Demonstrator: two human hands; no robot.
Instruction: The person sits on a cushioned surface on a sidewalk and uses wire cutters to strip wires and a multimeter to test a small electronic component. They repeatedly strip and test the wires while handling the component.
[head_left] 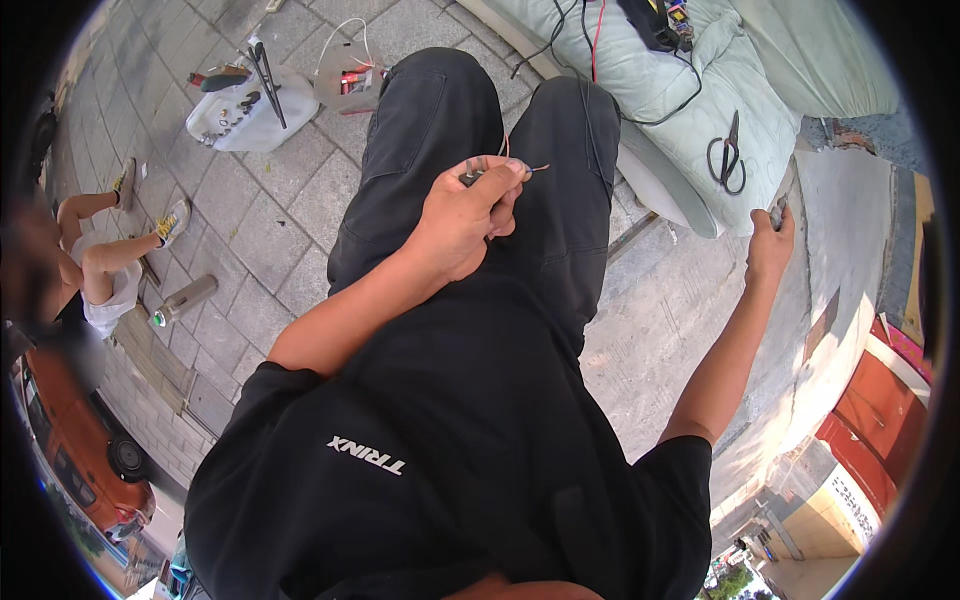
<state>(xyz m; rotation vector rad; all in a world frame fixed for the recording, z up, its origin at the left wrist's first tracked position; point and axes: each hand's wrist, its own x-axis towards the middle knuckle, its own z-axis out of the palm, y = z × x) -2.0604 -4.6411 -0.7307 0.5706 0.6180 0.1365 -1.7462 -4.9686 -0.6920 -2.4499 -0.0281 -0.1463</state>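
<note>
Over my lap, my left hand is closed with thumb and fingers pinched on a thin wire. The bare, coppery end of the wire sticks out to the right past the fingertips. Something dark also shows inside the curled fingers, too small to name. My right hand is stretched far out to the right, its fingers closed around a small greyish thing that I cannot make out. Nearest to that hand, black-handled scissors lie on a pale green padded cushion.
Black and red cables run over the cushion beside my knees. A white tray with tools and small parts stands on the paving, beside a clear container holding red items. At the left are a bottle, a seated person and an orange car.
</note>
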